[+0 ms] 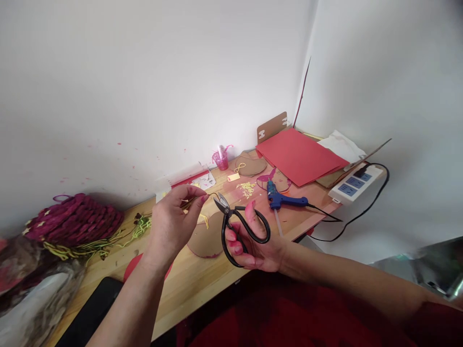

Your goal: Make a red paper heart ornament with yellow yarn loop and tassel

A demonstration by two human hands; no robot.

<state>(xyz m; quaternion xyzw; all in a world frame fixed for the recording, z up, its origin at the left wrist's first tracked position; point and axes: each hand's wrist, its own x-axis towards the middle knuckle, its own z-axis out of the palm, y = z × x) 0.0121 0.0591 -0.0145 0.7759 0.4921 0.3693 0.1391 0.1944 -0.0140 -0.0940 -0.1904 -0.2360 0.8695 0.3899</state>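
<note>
My left hand (177, 214) pinches a thin dark stem (187, 204) between thumb and fingertips. Its fine end curves toward the blades of black-handled scissors (227, 212). My right hand (256, 246) has its fingers through the scissors' loops, and pink stains show on the fingertips. The blades point up and left, close to my left fingertips; I cannot tell whether they touch the stem. Under the hands lies a round cardboard piece (202, 240) with pink along its edge. A short yellow strand (205, 220) rests near it.
A blue glue gun (289, 200) lies at right, its cord running to a white power strip (356, 185). Red sheets (302, 155) and a pink-stained cup (220, 159) stand behind. At left are a magenta woven piece (77, 219) and a black phone-like slab (92, 313).
</note>
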